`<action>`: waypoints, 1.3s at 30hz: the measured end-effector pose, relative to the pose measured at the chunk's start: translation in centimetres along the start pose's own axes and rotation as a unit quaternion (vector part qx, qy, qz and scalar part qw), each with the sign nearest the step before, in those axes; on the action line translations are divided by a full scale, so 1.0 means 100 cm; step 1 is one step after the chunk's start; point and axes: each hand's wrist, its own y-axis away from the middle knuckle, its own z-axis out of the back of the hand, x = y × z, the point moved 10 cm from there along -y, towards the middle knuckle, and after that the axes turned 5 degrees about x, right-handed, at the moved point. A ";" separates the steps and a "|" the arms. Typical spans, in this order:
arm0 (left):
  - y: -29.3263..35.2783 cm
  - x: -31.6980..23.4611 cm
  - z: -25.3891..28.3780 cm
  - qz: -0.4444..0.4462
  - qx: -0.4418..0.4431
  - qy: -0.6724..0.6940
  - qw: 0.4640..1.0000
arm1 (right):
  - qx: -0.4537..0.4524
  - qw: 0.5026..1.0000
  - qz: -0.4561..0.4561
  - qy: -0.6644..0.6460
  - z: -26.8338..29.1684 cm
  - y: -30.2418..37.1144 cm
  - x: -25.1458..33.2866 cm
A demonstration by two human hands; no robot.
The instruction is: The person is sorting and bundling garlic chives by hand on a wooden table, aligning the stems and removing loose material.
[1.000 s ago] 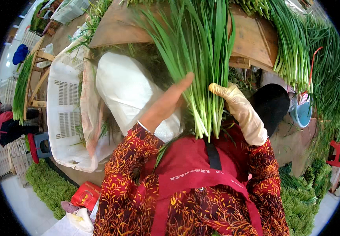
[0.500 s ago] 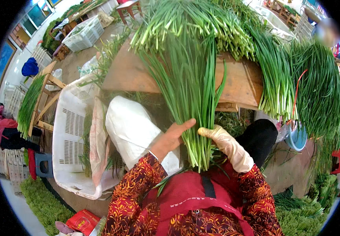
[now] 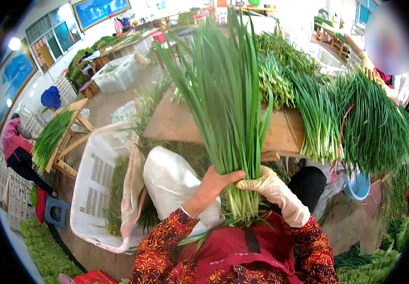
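Observation:
A tall bunch of green chives point(image 3: 228, 109) stands upright in front of my lap, pale stem ends down and leaves fanning upward. Bare and closed around its lower part, my left hand point(image 3: 214, 187) has the thumb across the front. My right hand point(image 3: 273, 191), in a cream glove, grips the same bunch from the right, its thumb meeting the left one. Loose blades lie at my lap below the stems. Behind the bunch is a wooden table point(image 3: 176, 125) bearing more chives point(image 3: 275, 83).
A white perforated crate point(image 3: 83, 208) stands at my left, beside a white cloth point(image 3: 169, 177) over my leg. Chives point(image 3: 315, 128) overhang the table's right end, near a larger heap point(image 3: 374, 120) and a light-blue bucket point(image 3: 357, 187). A co-worker's gloved hand point(image 3: 367, 68) is beyond that heap.
The view has tilted up, showing more of the room. The bunch now rises higher across the table, both hands still on it. A co-worker's gloved hand has come into view at far right.

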 end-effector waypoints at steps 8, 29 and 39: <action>-0.074 -0.126 0.014 -0.125 -0.092 -0.327 0.932 | -0.084 0.956 0.173 0.221 0.005 -0.041 0.148; -0.092 -0.079 0.009 -0.128 0.185 -0.092 0.970 | 0.148 0.971 0.054 0.179 -0.010 -0.083 0.096; -0.006 0.024 0.012 -0.031 0.127 0.183 0.974 | 0.279 0.946 -0.131 0.100 -0.052 -0.050 -0.018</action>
